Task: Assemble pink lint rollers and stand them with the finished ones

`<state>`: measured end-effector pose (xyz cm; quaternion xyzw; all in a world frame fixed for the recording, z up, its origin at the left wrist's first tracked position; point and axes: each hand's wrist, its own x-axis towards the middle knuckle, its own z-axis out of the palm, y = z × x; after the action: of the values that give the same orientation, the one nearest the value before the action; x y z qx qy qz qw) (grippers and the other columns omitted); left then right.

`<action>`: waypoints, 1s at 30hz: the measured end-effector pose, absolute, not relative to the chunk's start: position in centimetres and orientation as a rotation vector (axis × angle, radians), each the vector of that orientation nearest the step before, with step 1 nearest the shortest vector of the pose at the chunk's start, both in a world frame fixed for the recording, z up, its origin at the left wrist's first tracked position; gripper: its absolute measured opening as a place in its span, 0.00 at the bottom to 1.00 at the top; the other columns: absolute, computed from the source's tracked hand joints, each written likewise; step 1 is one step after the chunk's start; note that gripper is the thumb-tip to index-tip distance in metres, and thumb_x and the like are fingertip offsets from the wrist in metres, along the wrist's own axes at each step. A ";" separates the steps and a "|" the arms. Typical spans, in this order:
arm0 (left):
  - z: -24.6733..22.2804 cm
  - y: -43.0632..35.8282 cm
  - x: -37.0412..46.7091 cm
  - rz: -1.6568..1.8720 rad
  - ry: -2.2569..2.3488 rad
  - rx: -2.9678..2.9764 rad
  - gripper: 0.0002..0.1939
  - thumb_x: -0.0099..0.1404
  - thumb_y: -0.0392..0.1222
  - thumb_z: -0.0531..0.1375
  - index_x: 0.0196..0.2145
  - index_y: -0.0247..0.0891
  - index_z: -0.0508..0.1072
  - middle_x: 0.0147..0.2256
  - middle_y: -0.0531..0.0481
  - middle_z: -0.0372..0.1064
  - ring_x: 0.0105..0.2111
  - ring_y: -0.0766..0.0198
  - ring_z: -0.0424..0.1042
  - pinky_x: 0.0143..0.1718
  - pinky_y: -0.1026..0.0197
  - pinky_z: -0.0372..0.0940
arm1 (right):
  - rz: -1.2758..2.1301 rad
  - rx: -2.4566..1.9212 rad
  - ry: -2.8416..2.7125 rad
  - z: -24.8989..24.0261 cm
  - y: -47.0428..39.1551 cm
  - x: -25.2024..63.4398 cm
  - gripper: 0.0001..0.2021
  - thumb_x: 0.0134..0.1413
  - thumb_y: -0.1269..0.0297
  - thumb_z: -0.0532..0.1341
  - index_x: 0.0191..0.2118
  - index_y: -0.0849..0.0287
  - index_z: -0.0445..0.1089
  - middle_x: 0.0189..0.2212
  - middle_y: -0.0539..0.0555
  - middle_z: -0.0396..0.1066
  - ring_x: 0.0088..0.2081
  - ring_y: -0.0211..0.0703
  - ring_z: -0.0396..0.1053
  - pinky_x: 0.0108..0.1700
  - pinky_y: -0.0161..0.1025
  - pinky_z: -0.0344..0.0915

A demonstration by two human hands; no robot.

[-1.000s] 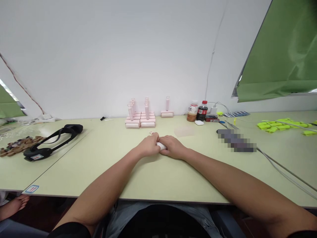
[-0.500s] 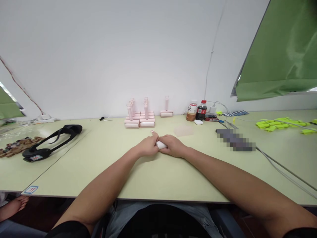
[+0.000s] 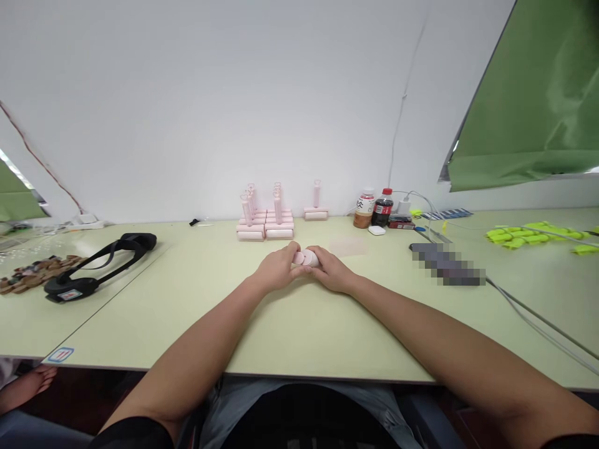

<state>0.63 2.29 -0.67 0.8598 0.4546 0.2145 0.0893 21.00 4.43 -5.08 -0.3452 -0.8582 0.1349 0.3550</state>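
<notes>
In front of me, just above the table, both my hands meet around small pale parts. My right hand (image 3: 333, 272) is closed round a white roll (image 3: 312, 258), its round end turned toward me. My left hand (image 3: 277, 268) pinches a pale pink round-ended piece (image 3: 298, 257) right beside the roll's end. Fingers hide much of both parts, and I cannot tell whether they are joined. Several pink lint rollers (image 3: 279, 229) stand grouped behind my hands, handles up. One more pink lint roller (image 3: 316, 211) stands apart to their right.
A thin translucent sheet (image 3: 349, 246) lies right of my hands. Two drink bottles (image 3: 382, 209) and a white case (image 3: 377, 231) stand farther back. A blurred dark object (image 3: 447, 265), cables and yellow-green pieces (image 3: 533, 234) lie right. A black headset (image 3: 100, 268) lies left.
The white roll has turned from lying crosswise to showing its round end to me. The pink piece in my left hand now shows a round face beside it.
</notes>
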 end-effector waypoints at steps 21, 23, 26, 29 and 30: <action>-1.1 1.7 1.7 0.736 1.209 2.740 0.14 0.63 0.54 0.57 0.33 0.40 0.64 0.36 0.49 0.66 0.35 0.60 0.67 0.32 0.59 0.59 | 0.742 -0.872 -1.791 -4.9 4.3 20.2 0.18 0.56 0.52 0.59 0.47 0.56 0.59 0.39 0.53 0.66 0.40 0.44 0.64 0.42 0.42 0.64; -1.0 1.5 1.7 0.683 1.118 2.720 0.13 0.61 0.53 0.59 0.35 0.40 0.67 0.38 0.50 0.66 0.35 0.62 0.67 0.34 0.60 0.61 | 0.789 -0.870 -1.725 -5.0 4.5 20.4 0.17 0.55 0.51 0.60 0.45 0.56 0.59 0.36 0.51 0.65 0.38 0.43 0.63 0.41 0.41 0.63; -1.1 1.4 1.7 0.657 1.115 2.708 0.13 0.61 0.53 0.59 0.35 0.40 0.70 0.39 0.49 0.65 0.35 0.62 0.68 0.34 0.60 0.61 | 0.801 -0.890 -1.679 -5.1 4.8 20.7 0.18 0.55 0.51 0.60 0.45 0.57 0.60 0.36 0.51 0.66 0.37 0.42 0.63 0.40 0.40 0.63; -1.3 1.5 1.9 0.623 1.184 2.738 0.14 0.60 0.53 0.59 0.33 0.39 0.71 0.38 0.48 0.65 0.34 0.61 0.67 0.34 0.59 0.61 | 0.763 -0.902 -1.708 -5.2 4.8 20.8 0.19 0.54 0.52 0.61 0.47 0.57 0.61 0.39 0.52 0.68 0.39 0.44 0.64 0.42 0.41 0.63; -1.3 1.6 1.9 0.604 1.212 2.751 0.14 0.60 0.53 0.59 0.32 0.39 0.71 0.38 0.48 0.65 0.35 0.60 0.67 0.35 0.58 0.61 | 0.744 -0.903 -1.725 -5.2 4.7 20.8 0.20 0.54 0.53 0.62 0.48 0.57 0.61 0.40 0.53 0.68 0.40 0.44 0.65 0.43 0.42 0.63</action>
<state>1.95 1.61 -1.31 0.8966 0.3949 0.1969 0.0378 20.76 4.68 -5.23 -0.3740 -0.7146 0.3082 0.5044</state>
